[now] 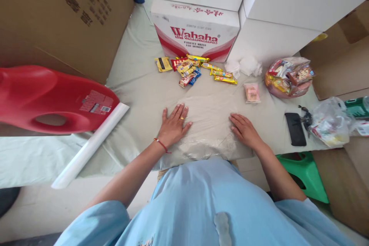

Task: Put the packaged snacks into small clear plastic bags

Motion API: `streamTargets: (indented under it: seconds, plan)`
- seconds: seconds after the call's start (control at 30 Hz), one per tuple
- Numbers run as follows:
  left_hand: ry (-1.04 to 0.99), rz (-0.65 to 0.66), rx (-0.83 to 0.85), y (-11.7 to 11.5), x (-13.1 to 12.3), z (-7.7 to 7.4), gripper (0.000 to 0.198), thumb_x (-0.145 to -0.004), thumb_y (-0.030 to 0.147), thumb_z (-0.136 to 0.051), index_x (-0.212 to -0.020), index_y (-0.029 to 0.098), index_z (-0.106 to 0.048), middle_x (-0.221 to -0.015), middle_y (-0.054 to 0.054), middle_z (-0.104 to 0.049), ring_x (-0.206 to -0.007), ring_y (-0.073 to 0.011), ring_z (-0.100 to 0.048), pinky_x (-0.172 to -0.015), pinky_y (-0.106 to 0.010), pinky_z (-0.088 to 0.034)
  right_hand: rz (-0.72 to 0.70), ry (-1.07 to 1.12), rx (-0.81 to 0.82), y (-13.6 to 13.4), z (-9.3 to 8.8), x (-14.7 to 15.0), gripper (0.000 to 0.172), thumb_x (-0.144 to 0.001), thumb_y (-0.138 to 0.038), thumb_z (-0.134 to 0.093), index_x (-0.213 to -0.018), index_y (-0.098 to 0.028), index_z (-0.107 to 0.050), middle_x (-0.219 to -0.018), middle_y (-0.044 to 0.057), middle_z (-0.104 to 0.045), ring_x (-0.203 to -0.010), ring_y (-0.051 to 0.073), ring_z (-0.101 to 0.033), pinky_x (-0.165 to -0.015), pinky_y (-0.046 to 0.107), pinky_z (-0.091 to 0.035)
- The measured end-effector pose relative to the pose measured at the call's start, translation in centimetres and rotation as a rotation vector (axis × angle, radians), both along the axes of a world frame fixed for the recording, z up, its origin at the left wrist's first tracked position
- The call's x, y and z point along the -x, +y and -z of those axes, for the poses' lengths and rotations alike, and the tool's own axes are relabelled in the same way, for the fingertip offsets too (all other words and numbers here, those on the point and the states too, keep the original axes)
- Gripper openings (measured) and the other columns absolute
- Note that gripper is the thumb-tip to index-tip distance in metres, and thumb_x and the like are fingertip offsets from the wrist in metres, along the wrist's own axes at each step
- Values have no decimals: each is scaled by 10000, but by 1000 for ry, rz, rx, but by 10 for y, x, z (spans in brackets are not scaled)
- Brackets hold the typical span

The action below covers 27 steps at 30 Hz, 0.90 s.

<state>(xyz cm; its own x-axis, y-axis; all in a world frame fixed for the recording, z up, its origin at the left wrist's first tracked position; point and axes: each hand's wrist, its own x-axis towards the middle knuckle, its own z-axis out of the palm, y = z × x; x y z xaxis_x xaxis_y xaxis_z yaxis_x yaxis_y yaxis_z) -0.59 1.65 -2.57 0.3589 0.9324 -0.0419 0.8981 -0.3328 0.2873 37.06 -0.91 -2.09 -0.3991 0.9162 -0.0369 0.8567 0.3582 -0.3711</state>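
A clear plastic bag (209,123) lies flat on the pale cloth-covered table (138,84) in front of me. My left hand (174,125) rests palm down on its left edge, fingers spread, with a ring and a red string at the wrist. My right hand (245,130) lies flat on the bag's right edge, fingers stretched out. Neither hand grips anything. Beyond the bag sits a heap of small snack packets (196,69) in yellow, red and blue wrappers. A single pink packet (251,93) lies to the right of the bag.
A Wahaha carton (196,27) stands at the back, a bag full of snacks (288,77) at right. A black phone (295,128), a crumpled plastic bag (331,121), a red plastic stool (52,100), a white roll (92,144) and a green stool (305,173) surround the table.
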Motion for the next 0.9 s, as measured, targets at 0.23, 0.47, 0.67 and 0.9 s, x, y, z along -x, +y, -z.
streamTargets:
  seconds: [0.23, 0.47, 0.67, 0.9]
  plan:
    - [-17, -23, -39, -3, -3, -2, 672, -1077, 512, -388, -1688, 238, -325, -1749, -140, -330, -1625, -321, -322, -1318, -698, -41, 21, 19, -70, 94, -30, 39, 403, -1056, -317, -431, -1219, -175, -771, -1166, 153, -784, -1108, 313, -684, -1025, 493, -527]
    - [-1, -27, -28, -2, -2, -4, 668, -1078, 528, -376, -1677, 233, -345, -1753, -129, -323, -1622, -303, -328, -1324, -677, -47, -99, -124, -44, 211, -39, 152, 492, -974, -177, -475, -1429, -126, -655, -1463, 187, -644, -1341, 368, -544, -1096, 504, -470]
    - [-3, -30, -24, -2, -2, -4, 665, -1077, 525, -386, -1671, 227, -356, -1748, -127, -336, -1618, -305, -336, -1320, -686, -72, -202, -152, 41, 250, -24, 179, 667, -1000, -268, -555, -1641, -142, -423, -1673, 172, -427, -1416, 349, -512, -1159, 472, -423]
    - [-37, -33, -42, -3, -2, -3, 657, -1077, 518, -384, -1673, 242, -361, -1750, -121, -335, -1623, -298, -327, -1335, -652, -31, -60, -187, -2, 218, -37, 131, 379, -1025, -338, -509, -1280, -129, -697, -1240, 209, -698, -1059, 319, -651, -909, 398, -486]
